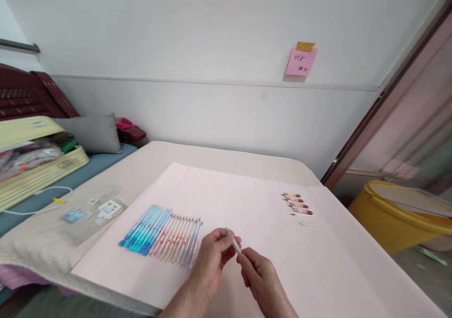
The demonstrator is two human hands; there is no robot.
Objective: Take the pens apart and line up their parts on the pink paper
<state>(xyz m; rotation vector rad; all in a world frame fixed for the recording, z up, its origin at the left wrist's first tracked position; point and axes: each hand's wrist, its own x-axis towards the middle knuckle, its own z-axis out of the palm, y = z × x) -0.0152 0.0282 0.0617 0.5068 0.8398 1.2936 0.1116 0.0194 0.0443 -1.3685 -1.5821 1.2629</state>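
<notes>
The left hand (213, 250) and right hand (257, 271) both pinch 1 pen (235, 246). If it slips, it could scatter the row of pens (162, 235).

Pen (234, 243) mostly hidden by fingers (226, 242). Note (301, 61) writing too small to read. Bucket (395, 219) cut off at right edge. Forearms leave the frame bottom.

Ahead of our left hand (212, 258) and right hand (257, 272) we see bare pink sheet (243, 191), open to the wall (212, 111); the row of pens (162, 234) bounds it left, the cluster of pen parts (298, 205) right.
</notes>
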